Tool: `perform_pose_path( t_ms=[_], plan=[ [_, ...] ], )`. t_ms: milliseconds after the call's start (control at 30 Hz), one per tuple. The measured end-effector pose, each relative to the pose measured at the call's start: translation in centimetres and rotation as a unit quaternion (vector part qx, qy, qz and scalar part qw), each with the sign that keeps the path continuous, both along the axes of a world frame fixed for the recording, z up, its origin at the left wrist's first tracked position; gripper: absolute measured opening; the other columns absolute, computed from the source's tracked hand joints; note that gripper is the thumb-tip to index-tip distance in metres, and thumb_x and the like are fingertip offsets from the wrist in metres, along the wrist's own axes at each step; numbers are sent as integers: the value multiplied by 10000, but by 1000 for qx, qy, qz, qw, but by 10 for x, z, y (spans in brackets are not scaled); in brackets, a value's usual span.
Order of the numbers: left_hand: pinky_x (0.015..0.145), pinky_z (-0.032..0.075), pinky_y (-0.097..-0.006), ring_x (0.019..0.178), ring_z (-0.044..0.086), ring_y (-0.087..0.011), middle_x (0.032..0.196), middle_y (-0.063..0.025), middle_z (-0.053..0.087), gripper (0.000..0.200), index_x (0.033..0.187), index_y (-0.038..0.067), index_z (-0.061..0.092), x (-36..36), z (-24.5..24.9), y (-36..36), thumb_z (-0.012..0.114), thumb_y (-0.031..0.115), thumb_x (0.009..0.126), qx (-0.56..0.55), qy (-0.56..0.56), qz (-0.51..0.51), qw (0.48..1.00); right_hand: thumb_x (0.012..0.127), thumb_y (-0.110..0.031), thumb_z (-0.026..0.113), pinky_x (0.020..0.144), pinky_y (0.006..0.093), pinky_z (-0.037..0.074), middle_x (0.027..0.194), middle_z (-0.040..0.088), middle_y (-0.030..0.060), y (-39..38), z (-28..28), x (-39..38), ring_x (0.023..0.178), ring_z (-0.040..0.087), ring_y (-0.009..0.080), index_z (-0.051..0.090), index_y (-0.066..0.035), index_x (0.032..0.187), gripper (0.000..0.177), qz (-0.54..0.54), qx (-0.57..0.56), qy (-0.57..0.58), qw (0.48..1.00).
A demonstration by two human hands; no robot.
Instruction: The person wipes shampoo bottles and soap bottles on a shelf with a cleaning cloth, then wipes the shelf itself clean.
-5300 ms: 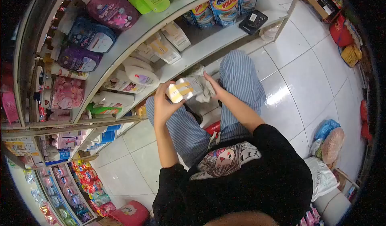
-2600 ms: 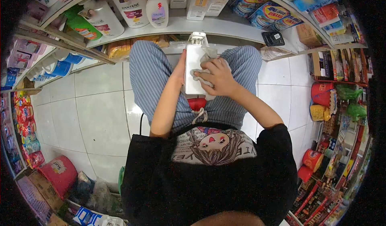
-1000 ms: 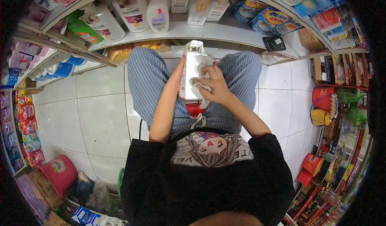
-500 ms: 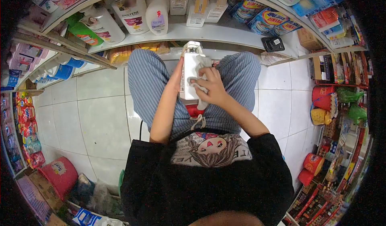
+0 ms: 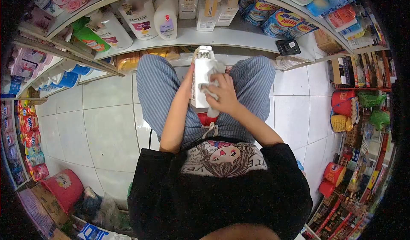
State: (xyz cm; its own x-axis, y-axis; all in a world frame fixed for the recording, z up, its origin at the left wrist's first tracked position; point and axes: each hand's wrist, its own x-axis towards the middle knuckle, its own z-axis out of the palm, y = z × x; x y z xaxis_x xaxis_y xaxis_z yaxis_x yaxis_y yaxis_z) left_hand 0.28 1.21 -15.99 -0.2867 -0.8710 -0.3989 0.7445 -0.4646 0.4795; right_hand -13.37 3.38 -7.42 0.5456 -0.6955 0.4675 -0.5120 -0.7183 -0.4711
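A plain white bottle (image 5: 200, 80) and grey-white cloth (image 5: 218, 67) stand out against blue-and-white striped trousers (image 5: 154, 84) and a black shirt (image 5: 222, 201); blue, red and yellow pouches (image 5: 279, 23) brighten the pale grey shelf's (image 5: 218, 37) right end, a green bottle (image 5: 89, 37) its left.

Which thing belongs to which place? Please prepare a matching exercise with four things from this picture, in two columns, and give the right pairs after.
Things
1. White bottle
2. Pale cloth
3. Black device
4. Red Surf container

Places
A. Lying on the shelf
B. Held in the right hand
C. At the picture's lower left
D. Held by the left hand

Right pairs: 1-D, 2-B, 3-A, 4-C
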Motion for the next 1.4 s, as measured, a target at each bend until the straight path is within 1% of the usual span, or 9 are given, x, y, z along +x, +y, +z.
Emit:
perform_pose_path(
  t_ms=[133, 400, 733, 767, 933, 1067, 1167, 1300, 1400],
  plan=[
    [707, 470, -344, 891, 525, -233, 1049, -119, 491, 558, 1165, 76, 358, 0, 3, -1, 262, 497, 812, -17, 61, -36, 997, 568, -150, 561, 691, 346, 317, 866, 443, 99, 5, -2, -8, 797, 400, 263, 601, -101, 735, 178, 35, -15, 4, 999],
    [732, 456, -353, 896, 520, -227, 1032, -110, 495, 540, 1164, 98, 360, -2, 19, 1, 245, 495, 817, 24, 51, -23, 998, 587, -233, 561, 665, 351, 296, 872, 440, 64, -28, -5, 8, 823, 393, 241, 606, -152, 820, 251, -66, -18, 18, 997],
    [721, 459, -322, 898, 518, -223, 1043, -113, 495, 559, 1158, 73, 371, 1, 10, 1, 243, 496, 816, 11, 32, -29, 999, 585, -167, 567, 707, 351, 306, 886, 444, 90, 0, 3, -5, 828, 404, 251, 613, -137, 825, 246, 23, -20, 38, 999],
    [770, 420, -390, 923, 493, -248, 1051, -95, 497, 631, 1150, 111, 398, 3, -5, -2, 249, 588, 764, -2, -1, -43, 999, 585, -167, 567, 707, 351, 306, 886, 444, 90, -8, 1, -4, 828, 404, 251, 613, -137, 825, 246, 22, -21, 38, 999],
    [735, 436, -379, 890, 505, -236, 1005, -94, 511, 618, 1132, 115, 413, 3, 2, -3, 251, 586, 766, 13, -26, -5, 1000, 596, -196, 561, 704, 356, 303, 897, 453, 88, -16, -1, 13, 848, 401, 254, 610, -130, 849, 265, -64, 14, 26, 998],
    [724, 454, -371, 899, 504, -243, 1024, -106, 496, 624, 1154, 113, 383, 4, -6, -2, 237, 583, 769, 3, -20, 10, 1000, 577, -217, 567, 660, 347, 298, 871, 457, 68, 1, 4, 3, 829, 412, 237, 612, -161, 839, 272, 50, -35, 62, 996],
    [771, 433, -402, 976, 467, -269, 1095, -117, 451, 639, 1190, 118, 328, 5, -15, -4, 195, 585, 774, -15, -15, -16, 1000, 582, -250, 571, 648, 350, 282, 872, 443, 54, -14, 7, 2, 828, 396, 222, 612, -173, 813, 248, 32, -44, 60, 997],
    [847, 377, -384, 1007, 442, -268, 1113, -123, 439, 645, 1193, 117, 325, 1, 27, 1, 133, 576, 782, 8, 20, 36, 999, 592, -265, 563, 640, 349, 276, 863, 434, 41, -27, 3, 12, 817, 389, 207, 608, -161, 790, 228, -16, -48, 32, 998],
    [726, 451, -364, 890, 509, -239, 1035, -97, 491, 637, 1159, 100, 374, 3, 23, 0, 165, 572, 785, 23, 20, 64, 997, 595, -266, 557, 649, 360, 275, 871, 435, 51, -13, 4, 16, 821, 389, 221, 599, -143, 771, 218, -23, -24, 12, 999]
  ],
)
